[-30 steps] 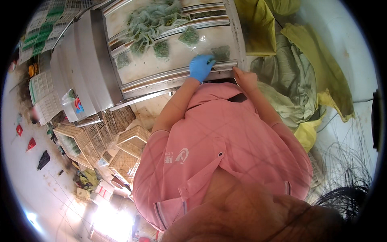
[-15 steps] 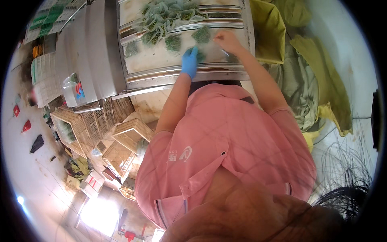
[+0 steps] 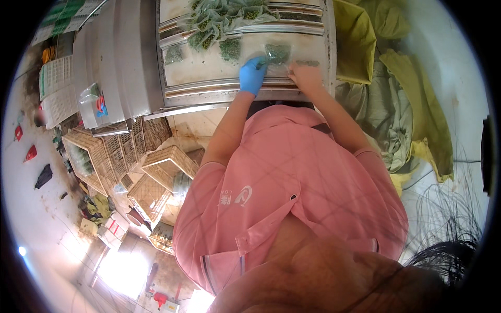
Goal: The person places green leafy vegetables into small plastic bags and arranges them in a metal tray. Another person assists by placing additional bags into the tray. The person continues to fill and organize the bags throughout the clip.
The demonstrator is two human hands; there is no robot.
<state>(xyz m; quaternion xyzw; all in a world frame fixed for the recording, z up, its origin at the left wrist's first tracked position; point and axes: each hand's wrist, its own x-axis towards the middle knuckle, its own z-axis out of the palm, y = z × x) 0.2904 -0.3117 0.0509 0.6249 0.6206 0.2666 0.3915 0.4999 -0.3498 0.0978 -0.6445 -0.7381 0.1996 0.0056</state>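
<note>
My left hand (image 3: 253, 75), in a blue glove, has its fingers closed at the near left corner of a clear plastic bag (image 3: 278, 52) with small dark green pieces inside. The bag lies on the pale worktop. At its near right corner is my bare right hand (image 3: 308, 77), fingers bent together. A small dark greenish strip shows behind these fingertips; what it is I cannot tell. To the left lie another filled bag (image 3: 229, 49) and a paler bag (image 3: 174, 53). Beyond them is a heap of filled clear bags (image 3: 224, 21).
Metal rails (image 3: 209, 86) cross the worktop's near side. A grey metal housing (image 3: 117, 62) stands at the left, above plastic crates (image 3: 88, 161). To the right are a yellow-green container (image 3: 355, 41) and crumpled cloth sheets (image 3: 391, 115).
My right hand has come down and nearer to me, beside the bag. My left hand has shifted slightly right. A bag now lies between both hands, and the view has moved slightly.
</note>
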